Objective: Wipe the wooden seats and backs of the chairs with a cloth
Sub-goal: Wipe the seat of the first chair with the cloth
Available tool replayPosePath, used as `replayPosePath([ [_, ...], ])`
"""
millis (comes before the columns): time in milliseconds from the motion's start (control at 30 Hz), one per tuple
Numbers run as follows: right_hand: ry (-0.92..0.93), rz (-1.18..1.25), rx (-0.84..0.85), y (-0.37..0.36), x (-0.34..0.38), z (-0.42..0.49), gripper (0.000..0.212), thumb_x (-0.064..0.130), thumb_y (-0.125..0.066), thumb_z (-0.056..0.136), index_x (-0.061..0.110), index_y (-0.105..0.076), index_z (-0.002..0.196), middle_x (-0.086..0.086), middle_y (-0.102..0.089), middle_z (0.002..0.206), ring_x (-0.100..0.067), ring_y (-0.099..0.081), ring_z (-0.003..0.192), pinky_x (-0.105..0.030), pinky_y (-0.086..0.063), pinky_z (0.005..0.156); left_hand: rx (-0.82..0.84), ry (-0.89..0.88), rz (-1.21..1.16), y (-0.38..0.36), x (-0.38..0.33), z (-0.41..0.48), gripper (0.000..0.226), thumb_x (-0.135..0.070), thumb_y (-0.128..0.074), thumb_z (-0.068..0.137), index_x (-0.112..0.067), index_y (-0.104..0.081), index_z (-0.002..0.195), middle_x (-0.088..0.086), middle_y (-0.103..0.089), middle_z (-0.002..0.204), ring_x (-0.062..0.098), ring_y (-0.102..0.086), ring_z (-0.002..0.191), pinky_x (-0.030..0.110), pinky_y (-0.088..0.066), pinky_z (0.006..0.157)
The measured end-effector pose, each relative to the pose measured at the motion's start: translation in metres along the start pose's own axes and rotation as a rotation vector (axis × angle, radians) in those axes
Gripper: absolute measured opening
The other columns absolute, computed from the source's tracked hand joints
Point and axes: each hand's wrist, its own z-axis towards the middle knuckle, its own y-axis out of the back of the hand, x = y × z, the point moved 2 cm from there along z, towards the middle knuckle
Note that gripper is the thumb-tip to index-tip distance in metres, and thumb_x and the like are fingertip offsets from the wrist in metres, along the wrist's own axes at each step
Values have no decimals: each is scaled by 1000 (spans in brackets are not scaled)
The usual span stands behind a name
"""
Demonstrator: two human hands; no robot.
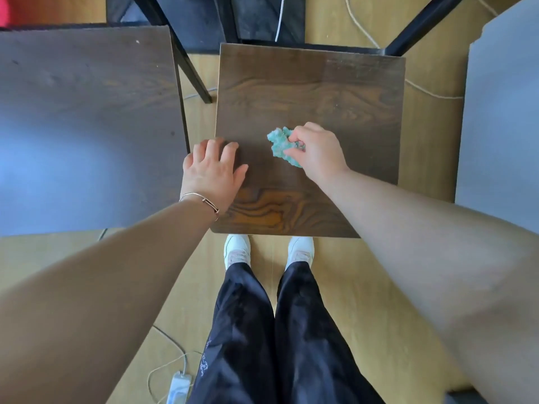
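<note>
A dark wooden chair seat [309, 94] lies straight below me, seen from above. My right hand [319, 151] grips a crumpled turquoise cloth [280, 144] and presses it onto the middle of that seat. My left hand [214, 170] lies flat with fingers spread on the seat's left edge, holding nothing. A thin bracelet circles the left wrist. A second dark wooden seat [87, 121] stands just to the left, separated by a narrow gap.
Black metal chair legs [189, 65] and frame bars run behind both seats. A grey panel [501, 121] stands at the right. White cables and a power strip [179, 386] lie on the light wooden floor. My feet in white shoes [237, 249] stand at the seat's near edge.
</note>
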Motion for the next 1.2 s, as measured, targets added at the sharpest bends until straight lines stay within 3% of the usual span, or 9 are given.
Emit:
replayPosePath([
  [167,53,11,29,-25,2,-57,20,22,-73,85,8,-68,99,-6,-61,100,-26,-59,83,-35,-47,70,30,-24,10,-15,0,-36,50,-48,-37,99,-21,-38,140,8,-39,140,35,-35,127,50,-34,103],
  [433,83,28,103,-63,7,-133,20,17,-75,81,5,-68,95,-9,-58,94,-27,-57,77,-29,-37,64,49,-34,-15,-30,-7,-74,49,-47,-40,98,-20,-40,139,7,-40,140,34,-35,127,50,-34,102],
  [700,161,2,217,-72,13,-172,19,13,-65,86,11,-71,103,-6,-60,101,-29,-60,91,-36,-49,71,66,-10,-15,-29,-12,-94,49,-46,-40,98,-21,-40,140,7,-40,140,34,-36,126,49,-35,102],
  [1000,-10,112,-156,20,-12,-78,20,17,-70,87,10,-73,105,-3,-62,104,-21,-61,89,-36,-53,79,-29,-22,23,11,-33,-22,50,-48,-42,97,-22,-42,140,8,-42,140,34,-37,127,48,-37,102],
  [1100,-103,50,-213,60,-29,-19,28,23,-66,93,11,-69,118,-3,-60,117,-18,-60,98,-25,-48,87,-60,-46,16,29,-53,20,52,-49,-40,97,-22,-38,142,8,-38,143,34,-33,129,47,-33,104],
  [1200,-160,33,-294,92,-41,37,33,26,-63,95,13,-65,126,-3,-57,126,-17,-58,106,-26,-50,92,-99,-62,6,42,-69,57,53,-50,-38,98,-23,-35,144,7,-35,146,32,-30,131,46,-31,107],
])
